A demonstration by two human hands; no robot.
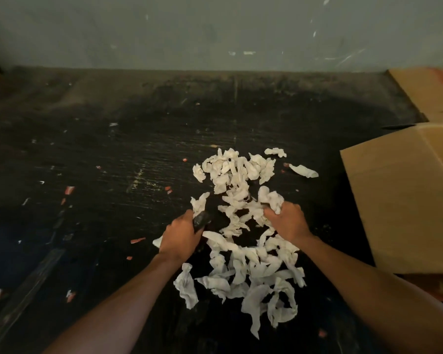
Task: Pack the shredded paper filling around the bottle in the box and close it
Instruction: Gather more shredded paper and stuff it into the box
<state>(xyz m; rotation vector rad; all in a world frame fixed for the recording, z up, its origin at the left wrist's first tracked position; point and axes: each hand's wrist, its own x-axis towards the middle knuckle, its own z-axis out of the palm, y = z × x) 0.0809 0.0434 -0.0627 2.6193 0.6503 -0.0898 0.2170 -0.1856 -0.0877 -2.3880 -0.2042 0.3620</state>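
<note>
White shredded paper (243, 226) lay strewn over the dark worktop (100, 154), right of centre and running toward the near edge. My left hand (180, 237) had its fingers curled round a small dark object (200, 221), with a paper strip sticking up beside it. My right hand (288, 219) gripped a clump of the paper, fingers closed into it. Cardboard box (399, 200) sat at the worktop's right edge, flaps up; I couldn't see inside it, so couldn't tell where the bottle was. Small red and white scraps (69, 190) were scattered on the left half. Grey wall (215, 29) ran along the far edge.
</note>
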